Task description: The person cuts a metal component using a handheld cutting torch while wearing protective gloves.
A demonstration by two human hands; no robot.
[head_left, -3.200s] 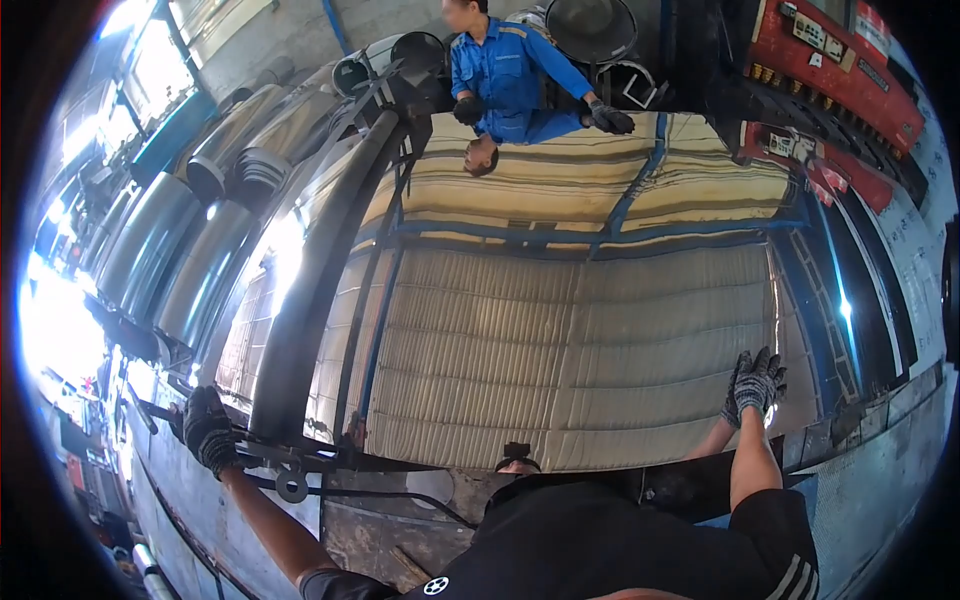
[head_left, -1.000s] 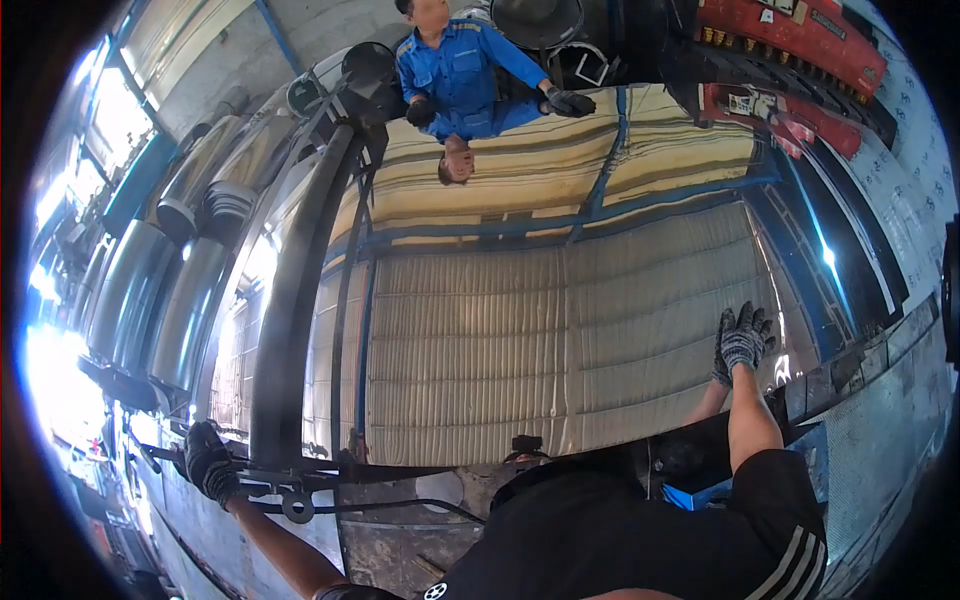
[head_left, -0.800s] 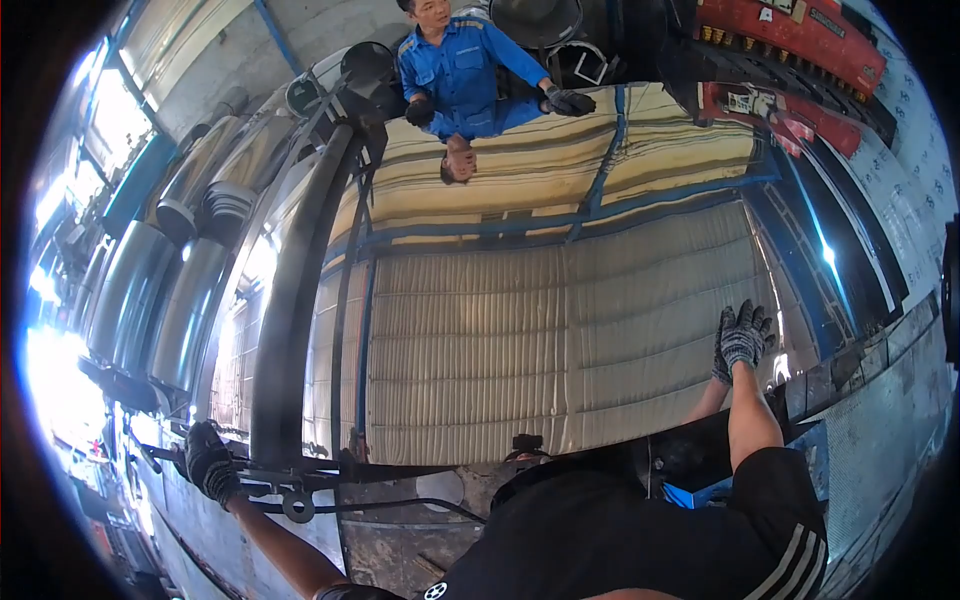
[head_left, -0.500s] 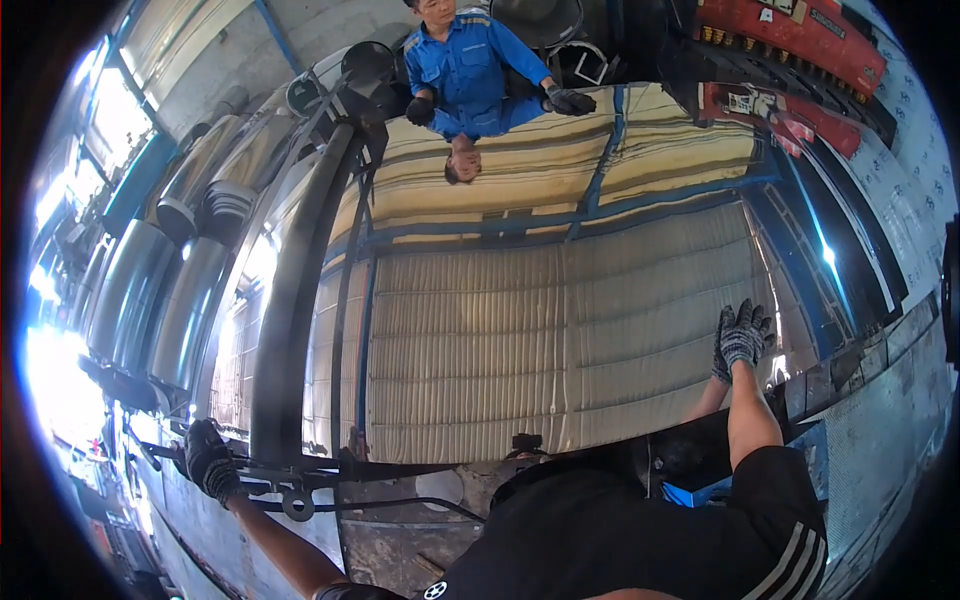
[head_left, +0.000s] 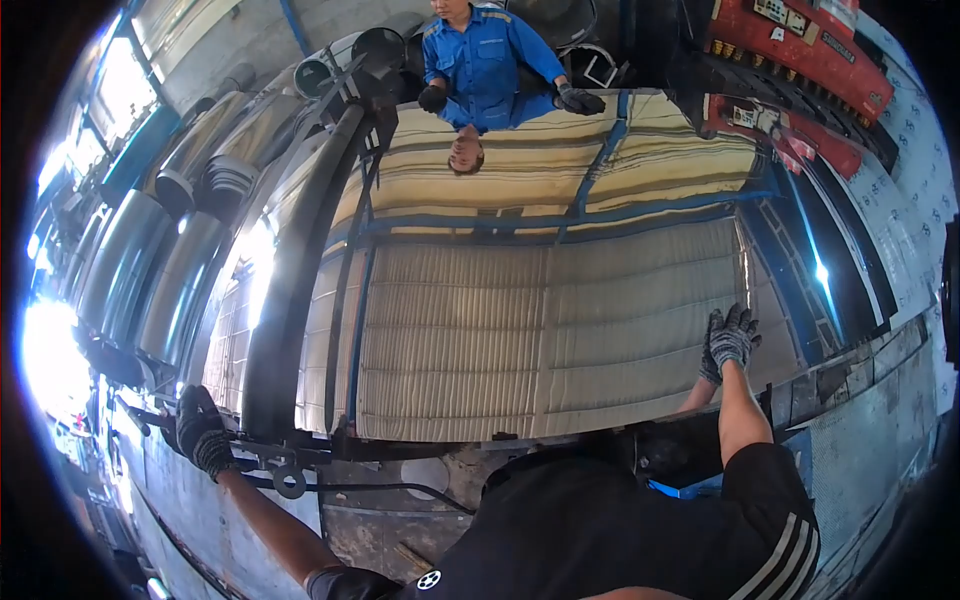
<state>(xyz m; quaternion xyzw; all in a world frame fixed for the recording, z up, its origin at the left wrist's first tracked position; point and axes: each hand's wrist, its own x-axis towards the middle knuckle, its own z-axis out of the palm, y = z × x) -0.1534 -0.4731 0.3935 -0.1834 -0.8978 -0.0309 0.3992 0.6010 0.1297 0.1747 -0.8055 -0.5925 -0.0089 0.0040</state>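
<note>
A large mirror-polished metal sheet (head_left: pixel 450 330) lies in front of me, reflecting the roof and wall. My right hand (head_left: pixel 733 338), in a grey-black knit glove, rests flat on its near right part with the fingers spread. At the left, my gloved left hand (head_left: pixel 203 432) is closed over a dark metal bar (head_left: pixel 148 415) at the near end of a rolling machine. The machine's long dark roller (head_left: pixel 300 270) runs away from me along the sheet's left side. Below the left hand sits a metal ring (head_left: pixel 289 481). The fingers' underside is hidden.
Across the sheet stands a co-worker (head_left: pixel 490 60) in blue, gloved hands at its far edge. Shiny rolled metal cylinders (head_left: pixel 125 255) are stacked at the left. A red machine (head_left: pixel 800 50) stands at the far right. A black rod (head_left: pixel 390 489) crosses near my body.
My view has shifted slightly, so the scene sits a little differently. The co-worker's head tips down or out of view. Both my hands keep their places on the bar and the sheet.
</note>
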